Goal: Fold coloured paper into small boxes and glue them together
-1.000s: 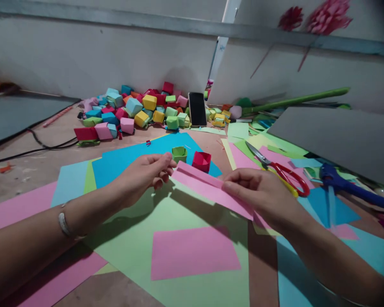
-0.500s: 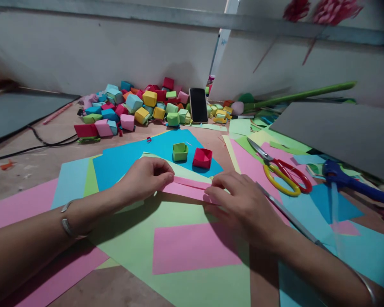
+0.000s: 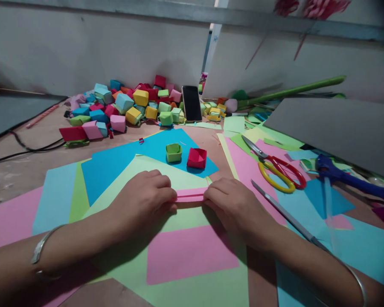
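Left hand [image 3: 144, 197] and right hand [image 3: 233, 205] are lying palm-down, fingers bunched, pinning the pink strip [image 3: 192, 196], which is running left-right.

- pink strip [image 3: 190, 195] between left hand [image 3: 144, 198] and right hand [image 3: 233, 204]: smooth matt paper
- green sheet [image 3: 179, 219] under both hands: matt paper
- scissors [image 3: 277, 168] beyond the right hand: shiny metal blades, glossy plastic handles
- bracelet [image 3: 40, 251] on the left wrist: polished metal

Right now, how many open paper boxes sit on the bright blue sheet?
2: a green box on the left, a red box beside it on the right. No others show there.
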